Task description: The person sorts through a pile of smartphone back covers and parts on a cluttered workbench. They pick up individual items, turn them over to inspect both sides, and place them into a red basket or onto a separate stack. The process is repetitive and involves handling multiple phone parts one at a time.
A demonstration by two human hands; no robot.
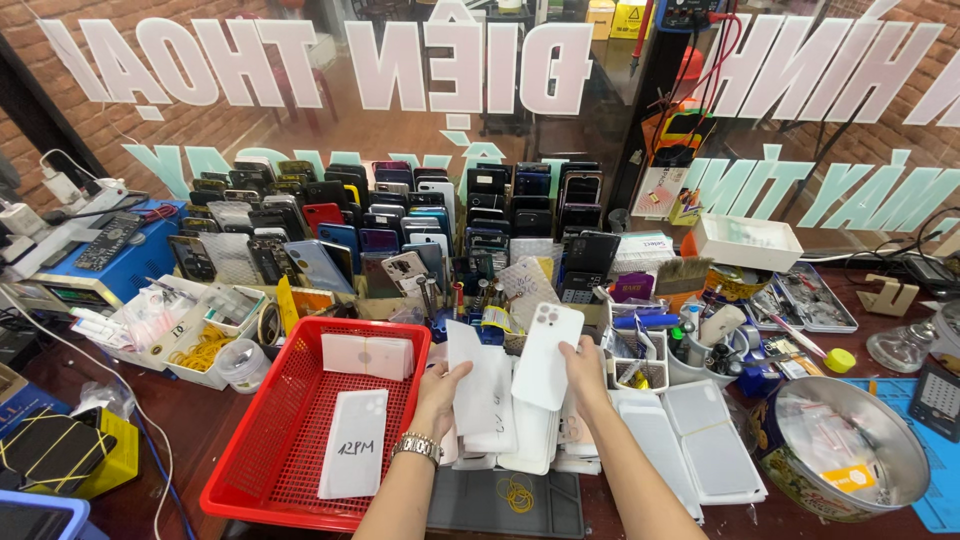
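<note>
Phone back cover [545, 355]: white, being held up over a pile of white covers [520, 435] on the bench.
Right hand [583, 367]: pinching the raised cover's edge.
Left hand [440, 392]: gripping another white sheet [475, 385].
Red basket [262, 470]: sitting left, holding more covers.

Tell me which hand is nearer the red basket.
Left. The left hand hovers beside the red basket at its right rim; the right hand holds a white phone back panel farther right.

Bright, even light; sharp focus; wide-angle bending at the edges.
</note>
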